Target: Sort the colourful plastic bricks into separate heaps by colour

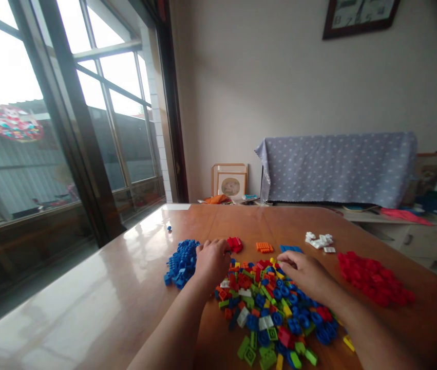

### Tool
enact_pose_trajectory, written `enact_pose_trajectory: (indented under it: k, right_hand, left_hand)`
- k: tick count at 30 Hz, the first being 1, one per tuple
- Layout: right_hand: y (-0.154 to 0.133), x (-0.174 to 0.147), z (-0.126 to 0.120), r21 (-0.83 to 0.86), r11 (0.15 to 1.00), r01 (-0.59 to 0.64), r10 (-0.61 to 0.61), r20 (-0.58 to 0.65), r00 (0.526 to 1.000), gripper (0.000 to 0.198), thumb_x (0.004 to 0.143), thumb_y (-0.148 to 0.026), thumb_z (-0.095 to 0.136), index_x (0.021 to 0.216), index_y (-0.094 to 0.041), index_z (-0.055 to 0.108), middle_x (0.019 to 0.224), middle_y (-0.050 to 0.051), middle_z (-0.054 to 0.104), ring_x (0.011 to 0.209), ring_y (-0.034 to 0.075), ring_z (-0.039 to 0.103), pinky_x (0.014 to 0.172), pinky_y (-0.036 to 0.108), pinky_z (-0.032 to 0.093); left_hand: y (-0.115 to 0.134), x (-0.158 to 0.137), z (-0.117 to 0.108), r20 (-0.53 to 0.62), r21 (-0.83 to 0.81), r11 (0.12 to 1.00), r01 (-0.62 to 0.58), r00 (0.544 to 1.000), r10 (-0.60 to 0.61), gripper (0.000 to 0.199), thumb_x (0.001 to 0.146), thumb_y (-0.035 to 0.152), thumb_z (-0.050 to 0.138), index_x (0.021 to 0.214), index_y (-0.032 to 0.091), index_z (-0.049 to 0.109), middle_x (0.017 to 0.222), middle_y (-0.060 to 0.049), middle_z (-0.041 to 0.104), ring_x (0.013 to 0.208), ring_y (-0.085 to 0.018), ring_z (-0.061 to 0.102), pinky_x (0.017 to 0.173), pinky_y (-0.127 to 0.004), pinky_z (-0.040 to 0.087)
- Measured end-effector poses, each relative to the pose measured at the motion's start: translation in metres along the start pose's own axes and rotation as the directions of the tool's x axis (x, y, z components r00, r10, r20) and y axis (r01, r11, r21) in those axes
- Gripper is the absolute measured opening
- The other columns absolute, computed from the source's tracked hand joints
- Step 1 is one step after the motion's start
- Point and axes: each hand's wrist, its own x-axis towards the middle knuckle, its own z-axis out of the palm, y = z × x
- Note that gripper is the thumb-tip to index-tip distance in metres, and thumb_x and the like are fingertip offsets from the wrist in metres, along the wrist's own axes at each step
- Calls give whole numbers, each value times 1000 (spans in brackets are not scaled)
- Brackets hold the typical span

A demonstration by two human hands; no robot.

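My left hand (213, 259) is over the right edge of a pile of blue bricks (182, 264), close to a small group of red bricks (235, 244). Its fingers are curled, and a dark bit shows at the fingertips, too small to name. My right hand (303, 270) reaches over the far right side of a mixed heap of toy bricks (266, 298). Its thumb and forefinger are bent together beside a yellow piece (272, 261); whatever lies between them is hidden. Blue, green, red, orange, white and yellow bricks make up the heap.
Beyond the hands sit orange bricks (264, 247), flat blue bricks (290, 249) and white bricks (319, 240). A red pile (374, 280) lies at the right of the brown table (126, 288). One blue piece (169, 228) stands alone at the far left.
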Motion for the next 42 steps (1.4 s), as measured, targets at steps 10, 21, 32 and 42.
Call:
enact_pose_trajectory:
  k: [10,21,32,42]
  right_hand:
    - [-11,-2,-4,-27,1000,-16,15,-25,1000,31,90,-37,49,100,-21,73,92,4,76,83,22,68,71,30,48]
    - [-14,0,-6,-2,1000,9,-9,-84,996,30,90,-36,50,98,-20,74,94,6,76,88,23,68,76,32,48]
    - [-7,-1,1,-13,999,38,-38,3,999,31,92,-40,50,101,-23,73,94,4,77,84,23,68,77,33,49]
    - [-7,-2,0,-18,1000,25,-25,25,999,33,92,-42,50,103,-22,73,93,5,77,83,24,69,77,33,50]
  left_hand:
    - [-38,4,-1,-7,187,981,58,998,-58,13,77,27,67,82,26,79,122,-11,67,128,-43,41,109,-67,14]
    - [-27,19,26,127,-921,321,221,949,-287,57,93,59,51,129,16,64,137,-15,63,129,-29,56,111,-41,42]
    - [-28,20,60,313,-902,210,377,906,-284,89,90,78,36,158,21,30,164,-8,25,153,-26,19,125,-41,19]
    - [-24,18,60,347,-902,165,400,896,-275,92,89,80,36,159,22,28,164,-7,25,153,-25,16,124,-39,22]
